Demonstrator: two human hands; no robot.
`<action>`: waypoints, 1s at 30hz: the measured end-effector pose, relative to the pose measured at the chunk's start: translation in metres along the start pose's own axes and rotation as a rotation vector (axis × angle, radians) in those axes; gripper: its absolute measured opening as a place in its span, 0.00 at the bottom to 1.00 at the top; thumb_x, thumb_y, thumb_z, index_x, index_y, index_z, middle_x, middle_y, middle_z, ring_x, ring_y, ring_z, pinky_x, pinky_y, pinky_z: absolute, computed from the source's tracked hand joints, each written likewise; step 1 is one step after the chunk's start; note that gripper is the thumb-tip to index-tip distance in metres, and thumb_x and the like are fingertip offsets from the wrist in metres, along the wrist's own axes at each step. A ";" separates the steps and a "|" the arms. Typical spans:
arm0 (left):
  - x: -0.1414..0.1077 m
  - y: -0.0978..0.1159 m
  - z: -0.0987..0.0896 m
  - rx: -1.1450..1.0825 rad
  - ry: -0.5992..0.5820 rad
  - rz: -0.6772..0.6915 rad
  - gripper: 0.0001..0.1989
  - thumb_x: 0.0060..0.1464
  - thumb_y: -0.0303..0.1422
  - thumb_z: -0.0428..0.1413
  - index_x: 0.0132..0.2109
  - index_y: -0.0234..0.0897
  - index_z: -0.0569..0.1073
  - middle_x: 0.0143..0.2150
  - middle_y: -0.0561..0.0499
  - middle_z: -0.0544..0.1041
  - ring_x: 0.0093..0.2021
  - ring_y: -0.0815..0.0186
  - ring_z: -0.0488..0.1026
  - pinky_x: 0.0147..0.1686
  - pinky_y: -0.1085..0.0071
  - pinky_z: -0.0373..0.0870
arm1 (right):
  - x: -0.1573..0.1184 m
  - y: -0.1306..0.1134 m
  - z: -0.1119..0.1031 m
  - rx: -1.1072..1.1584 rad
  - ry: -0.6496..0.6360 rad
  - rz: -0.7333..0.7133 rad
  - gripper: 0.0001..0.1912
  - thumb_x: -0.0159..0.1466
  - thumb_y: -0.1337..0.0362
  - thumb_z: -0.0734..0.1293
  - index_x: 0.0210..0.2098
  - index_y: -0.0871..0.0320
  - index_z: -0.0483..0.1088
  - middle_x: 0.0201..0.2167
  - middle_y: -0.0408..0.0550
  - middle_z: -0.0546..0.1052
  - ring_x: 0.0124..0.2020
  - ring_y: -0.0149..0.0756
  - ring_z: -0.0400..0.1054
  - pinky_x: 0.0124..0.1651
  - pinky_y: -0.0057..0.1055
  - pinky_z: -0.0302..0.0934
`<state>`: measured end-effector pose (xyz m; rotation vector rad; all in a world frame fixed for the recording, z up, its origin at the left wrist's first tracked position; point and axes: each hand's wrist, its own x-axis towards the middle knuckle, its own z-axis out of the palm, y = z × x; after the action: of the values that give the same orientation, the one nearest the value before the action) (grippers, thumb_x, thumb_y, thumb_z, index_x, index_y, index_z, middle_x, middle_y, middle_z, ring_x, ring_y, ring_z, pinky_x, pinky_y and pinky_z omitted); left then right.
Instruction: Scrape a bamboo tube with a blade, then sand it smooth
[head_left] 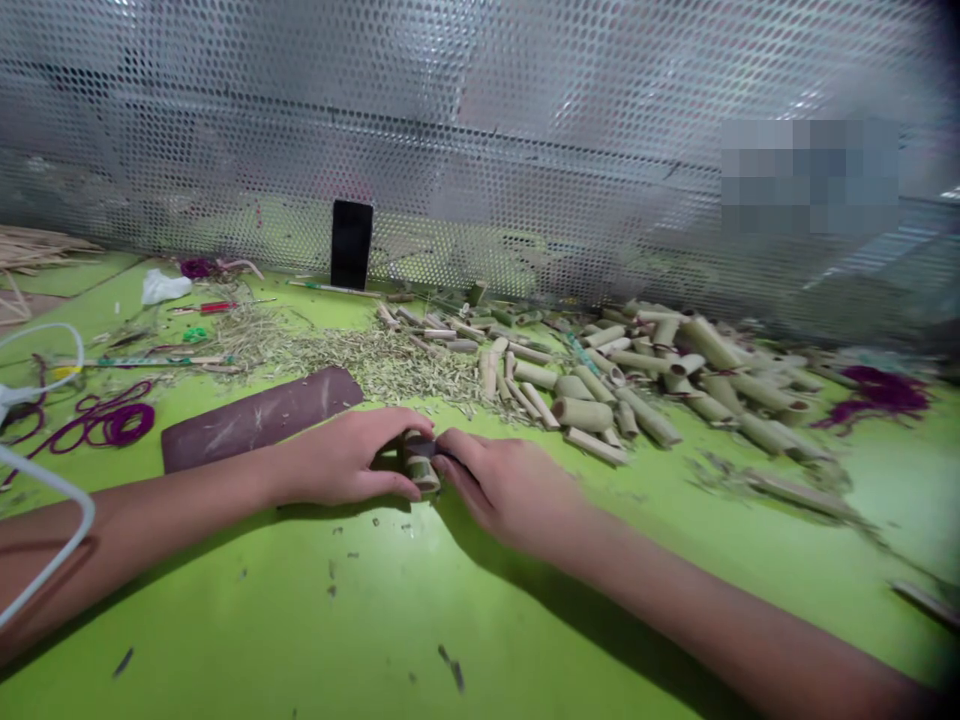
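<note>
Green tabletop [480, 620], left hand [341, 458], right hand [510, 490] gripping short bamboo tube [421, 470]

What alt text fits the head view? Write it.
The left hand and right hand grip a short bamboo tube at a green table. Nearby lie a brown abrasive sheet, a heap of cut bamboo tubes and loose shavings, before a perforated metal screen.
</note>
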<state>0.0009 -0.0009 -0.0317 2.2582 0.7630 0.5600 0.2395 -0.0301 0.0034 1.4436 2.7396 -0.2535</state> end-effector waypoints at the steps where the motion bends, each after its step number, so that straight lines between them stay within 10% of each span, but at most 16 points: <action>1: 0.000 0.000 0.000 0.003 -0.003 -0.004 0.23 0.64 0.40 0.66 0.61 0.42 0.70 0.61 0.43 0.78 0.59 0.51 0.77 0.57 0.57 0.73 | 0.001 0.001 0.000 0.007 -0.007 -0.002 0.15 0.79 0.61 0.56 0.46 0.58 0.72 0.28 0.48 0.78 0.22 0.35 0.66 0.26 0.30 0.47; 14: 0.006 -0.001 -0.002 0.028 -0.032 0.126 0.16 0.68 0.38 0.62 0.59 0.41 0.75 0.64 0.41 0.74 0.65 0.51 0.73 0.65 0.54 0.68 | -0.006 0.020 0.000 0.199 -0.057 -0.092 0.16 0.78 0.59 0.56 0.44 0.57 0.72 0.31 0.49 0.78 0.28 0.37 0.68 0.33 0.32 0.53; 23: -0.001 -0.002 0.000 -0.138 0.030 -0.112 0.55 0.52 0.45 0.73 0.77 0.46 0.50 0.68 0.35 0.72 0.68 0.42 0.70 0.67 0.38 0.64 | -0.005 0.027 0.002 0.265 -0.060 -0.137 0.16 0.78 0.57 0.56 0.40 0.56 0.70 0.28 0.46 0.75 0.27 0.37 0.67 0.32 0.32 0.51; 30: 0.001 0.004 -0.003 -0.096 -0.008 -0.107 0.30 0.57 0.40 0.70 0.62 0.41 0.70 0.61 0.40 0.78 0.59 0.48 0.77 0.58 0.52 0.73 | -0.007 0.024 0.001 0.223 -0.075 -0.115 0.15 0.78 0.59 0.56 0.40 0.56 0.70 0.28 0.46 0.75 0.27 0.37 0.67 0.32 0.31 0.50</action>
<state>0.0014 -0.0010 -0.0271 2.1174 0.8298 0.5250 0.2626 -0.0226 -0.0001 1.2900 2.8097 -0.6225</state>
